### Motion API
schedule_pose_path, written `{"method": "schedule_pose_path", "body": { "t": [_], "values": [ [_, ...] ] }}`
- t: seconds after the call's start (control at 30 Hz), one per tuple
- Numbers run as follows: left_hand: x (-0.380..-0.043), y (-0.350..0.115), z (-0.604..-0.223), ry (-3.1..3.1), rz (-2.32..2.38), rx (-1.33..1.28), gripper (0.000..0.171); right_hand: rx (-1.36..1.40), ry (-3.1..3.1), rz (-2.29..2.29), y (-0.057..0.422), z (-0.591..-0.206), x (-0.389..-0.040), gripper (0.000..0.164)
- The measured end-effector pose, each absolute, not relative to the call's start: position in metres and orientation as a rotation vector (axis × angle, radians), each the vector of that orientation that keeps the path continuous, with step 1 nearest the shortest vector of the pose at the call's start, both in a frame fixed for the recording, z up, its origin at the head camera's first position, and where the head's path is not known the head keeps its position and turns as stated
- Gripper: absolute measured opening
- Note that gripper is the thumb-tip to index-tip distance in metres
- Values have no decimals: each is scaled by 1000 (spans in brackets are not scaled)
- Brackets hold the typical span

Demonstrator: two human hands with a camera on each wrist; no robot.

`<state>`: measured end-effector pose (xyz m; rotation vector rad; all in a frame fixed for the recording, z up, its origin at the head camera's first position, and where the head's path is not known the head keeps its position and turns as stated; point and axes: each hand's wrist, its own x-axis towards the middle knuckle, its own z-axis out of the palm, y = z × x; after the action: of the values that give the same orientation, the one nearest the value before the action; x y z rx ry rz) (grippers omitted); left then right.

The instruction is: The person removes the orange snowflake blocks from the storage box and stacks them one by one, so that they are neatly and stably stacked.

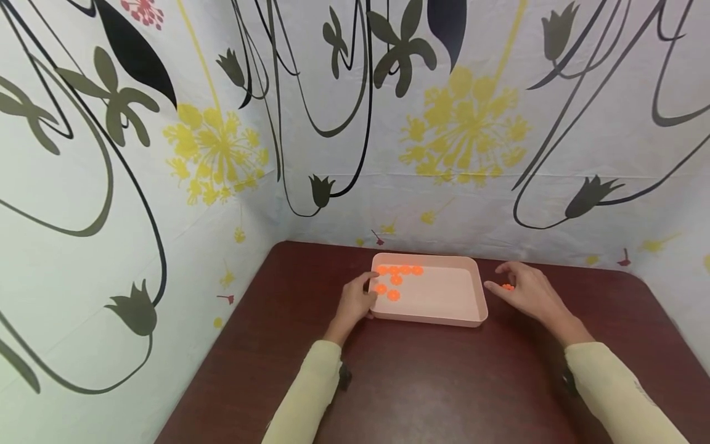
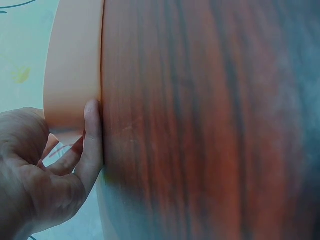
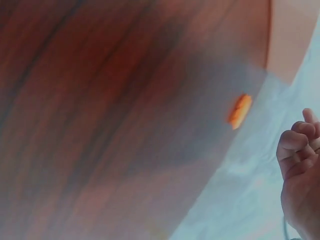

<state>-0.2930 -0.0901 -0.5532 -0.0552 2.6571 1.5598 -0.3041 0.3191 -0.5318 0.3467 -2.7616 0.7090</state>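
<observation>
On the table stands a shallow pale-pink tray (image 1: 438,296). Several small orange scalloped discs (image 1: 394,295) lie in its left part, some of them in a row along the far side. My left hand (image 1: 355,299) grips the tray's left edge; in the left wrist view, fingers (image 2: 93,125) lie along the tray's outer wall (image 2: 75,75). To the right of the tray, my right hand (image 1: 527,290) hovers with thumb and fingers apart. Another orange disc (image 3: 240,111) lies on the table near that hand, partly hidden by it in the head view, and is not held.
The dark red-brown wooden table (image 1: 421,382) has rounded far corners. A white cloth (image 1: 355,154) with floral print hangs close behind it and on the left side. Dark bands with small devices sit at both sleeves (image 1: 310,388).
</observation>
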Motion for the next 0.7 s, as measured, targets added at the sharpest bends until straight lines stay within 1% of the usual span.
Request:
{"method": "schedule_pose_path", "body": {
  "t": [0.1, 0.2, 0.43, 0.63, 0.7],
  "values": [
    [-293, -91, -553, 2662, 1547, -46, 52, 391, -2699, 710, 305, -527, -305, 49],
    [-293, -90, -554, 2670, 1541, -39, 51, 414, -2664, 742, 291, -523, -306, 43],
    [-293, -90, -557, 2659, 1560, -43, 49, 359, -2715, 1064, 258, -518, -310, 51],
    [-294, -93, -557, 2665, 1566, -9, 52, 249, -2749, 1255, 232, -525, -318, 60],
    [-294, -93, -557, 2669, 1561, -5, 53, 217, -2765, 1296, 225, -528, -321, 61]
  ]
}}
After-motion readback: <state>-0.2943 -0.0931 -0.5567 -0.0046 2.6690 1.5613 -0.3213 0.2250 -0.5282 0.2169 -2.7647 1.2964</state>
